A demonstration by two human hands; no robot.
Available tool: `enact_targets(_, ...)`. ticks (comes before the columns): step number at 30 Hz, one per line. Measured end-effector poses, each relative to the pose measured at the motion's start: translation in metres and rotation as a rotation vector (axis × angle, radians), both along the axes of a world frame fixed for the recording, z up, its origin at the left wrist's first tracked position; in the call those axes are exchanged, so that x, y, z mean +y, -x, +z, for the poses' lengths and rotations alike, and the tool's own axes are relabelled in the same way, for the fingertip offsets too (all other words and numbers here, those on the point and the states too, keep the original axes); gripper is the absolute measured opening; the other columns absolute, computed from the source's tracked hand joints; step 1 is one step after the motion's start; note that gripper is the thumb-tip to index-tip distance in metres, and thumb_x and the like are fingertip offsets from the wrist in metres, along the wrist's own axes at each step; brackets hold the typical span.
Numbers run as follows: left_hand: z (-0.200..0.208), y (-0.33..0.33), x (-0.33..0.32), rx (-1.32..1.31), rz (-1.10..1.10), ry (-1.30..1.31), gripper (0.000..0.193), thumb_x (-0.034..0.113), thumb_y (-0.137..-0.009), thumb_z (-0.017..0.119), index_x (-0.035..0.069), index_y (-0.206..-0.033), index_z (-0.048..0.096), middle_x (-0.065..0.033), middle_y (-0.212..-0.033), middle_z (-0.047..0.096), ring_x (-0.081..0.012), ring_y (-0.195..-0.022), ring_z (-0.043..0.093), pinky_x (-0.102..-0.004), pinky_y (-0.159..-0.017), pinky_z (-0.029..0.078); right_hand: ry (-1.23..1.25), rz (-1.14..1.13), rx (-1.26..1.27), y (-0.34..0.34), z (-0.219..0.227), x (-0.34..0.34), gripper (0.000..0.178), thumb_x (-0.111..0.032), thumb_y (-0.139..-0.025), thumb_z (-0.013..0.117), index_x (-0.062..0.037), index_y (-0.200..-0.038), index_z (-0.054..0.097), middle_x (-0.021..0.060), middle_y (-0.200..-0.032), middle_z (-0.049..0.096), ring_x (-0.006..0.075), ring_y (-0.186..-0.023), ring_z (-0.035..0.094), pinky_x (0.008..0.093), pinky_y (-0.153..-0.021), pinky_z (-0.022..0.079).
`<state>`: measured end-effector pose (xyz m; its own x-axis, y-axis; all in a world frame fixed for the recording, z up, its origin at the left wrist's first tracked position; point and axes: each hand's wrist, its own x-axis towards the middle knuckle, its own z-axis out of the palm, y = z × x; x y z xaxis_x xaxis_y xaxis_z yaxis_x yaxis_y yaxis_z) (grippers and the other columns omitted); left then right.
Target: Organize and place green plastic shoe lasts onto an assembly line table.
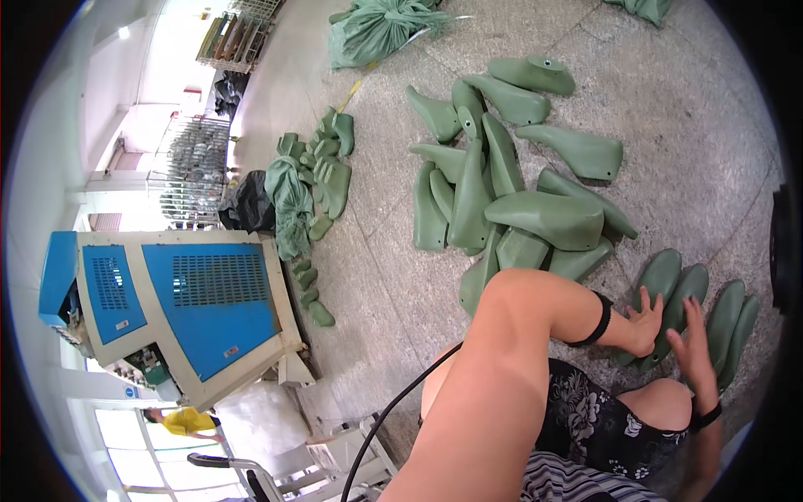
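Observation:
Several green shoe lasts stand side by side on the floor at the lower right. My left hand [645, 325] rests at the leftmost shoe last [659, 274] of this row, its fingers spread and stretched out. Close beside it, my right hand [693, 345] has its fingers extended along the neighbouring shoe last [688, 294]. Neither hand wraps round a last. Two more lasts, among them a dark green shoe last [726, 316], stand just right of my right hand. The lower ends of the row are partly hidden by my hands and leg.
A loose heap of green shoe lasts [544, 219] lies ahead of my left arm. Further off are more lasts [336, 186], a green sack [288, 194] and a tied green sack [376, 35]. A blue and cream machine [209, 293] stands left; a person in yellow [186, 422] is behind it.

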<state>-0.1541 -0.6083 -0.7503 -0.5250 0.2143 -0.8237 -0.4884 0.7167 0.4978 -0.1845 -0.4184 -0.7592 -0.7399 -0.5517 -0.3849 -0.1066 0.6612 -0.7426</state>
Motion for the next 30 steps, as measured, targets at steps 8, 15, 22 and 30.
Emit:
enact_targets(8, -0.049, 0.053, 0.061, 0.207, 0.016, -0.299, 0.083, 0.013, -0.081, 0.061, -0.003, -0.143, 0.009, -0.0412, -0.144, -0.007, -0.0595, -0.126, 0.029, -0.0494, -0.108, 0.031, -0.09, -0.239, 0.188, -0.011, -0.025, 0.033, 0.048, -0.019, -0.097, 0.044, 0.0001, -0.14, 0.034, 0.0228, -0.147, 0.029, 0.0371, -0.136, 0.028, 0.0428, -0.11, 0.022)
enact_targets(15, 0.005, 0.101, -0.006, 0.689, -0.478, -0.504, 0.04, 0.014, -0.065, 0.063, -0.001, -0.103, 0.063, -0.0247, -0.09, 0.065, -0.0395, -0.089, 0.063, -0.0457, -0.078, 0.05, -0.067, -0.358, 0.246, 0.005, -0.005, 0.032, 0.071, -0.01, -0.075, 0.065, 0.0022, -0.138, 0.035, 0.0235, -0.136, 0.043, 0.0389, -0.126, 0.041, 0.0419, -0.107, 0.031)
enact_targets(22, 0.088, -0.012, -0.269, 1.029, 0.1, -0.054, 0.016, -0.002, -0.083, 0.057, -0.002, -0.098, 0.062, -0.0157, -0.089, 0.065, -0.0277, -0.08, 0.065, -0.0339, -0.073, 0.051, -0.393, -0.222, 0.428, 0.007, 0.012, -0.042, 0.052, -0.005, -0.076, 0.07, -0.0104, -0.124, 0.051, 0.0259, -0.141, 0.032, 0.0459, -0.118, 0.046, 0.0472, -0.093, 0.044)
enact_targets(30, 0.068, -0.124, -0.354, 1.007, 0.509, 0.405, 0.014, -0.007, -0.078, 0.057, 0.0, -0.089, 0.06, -0.0153, -0.084, 0.061, -0.0313, -0.077, 0.062, -0.0362, -0.071, 0.05, -0.486, -0.227, 0.436, 0.016, 0.009, -0.027, 0.049, -0.003, -0.079, 0.066, -0.0109, -0.124, 0.049, 0.0245, -0.142, 0.033, 0.0445, -0.117, 0.048, 0.0456, -0.093, 0.045)
